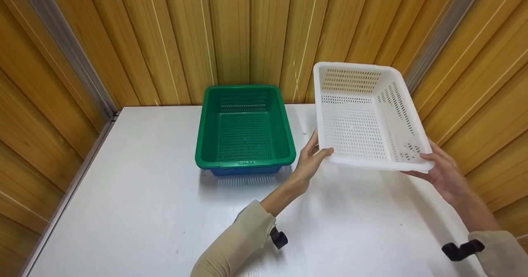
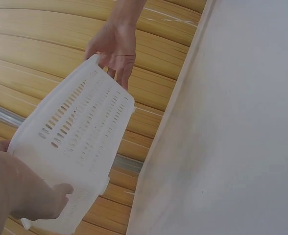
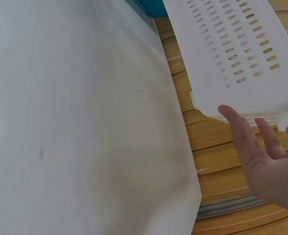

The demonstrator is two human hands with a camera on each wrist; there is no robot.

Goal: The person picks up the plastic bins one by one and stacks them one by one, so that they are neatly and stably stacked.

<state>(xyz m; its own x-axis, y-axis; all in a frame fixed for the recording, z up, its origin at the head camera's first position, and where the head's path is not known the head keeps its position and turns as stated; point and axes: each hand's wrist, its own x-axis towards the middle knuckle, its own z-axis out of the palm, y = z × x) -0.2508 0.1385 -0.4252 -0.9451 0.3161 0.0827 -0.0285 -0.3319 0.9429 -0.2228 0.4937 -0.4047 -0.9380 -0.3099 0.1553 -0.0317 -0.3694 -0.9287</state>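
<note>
A white perforated basket is held tilted in the air above the right side of the white table. My left hand grips its near left corner, thumb over the rim. My right hand holds the near right corner, thumb on the rim and fingers underneath. The left wrist view shows the white basket's slotted side, with my left hand at one end and my right hand at the other. In the right wrist view my right hand's fingers reach under the white basket.
A green basket sits nested in a blue basket at the back middle of the table, just left of the white one. Wooden panel walls close in behind and on both sides. The table's right edge runs below the held basket.
</note>
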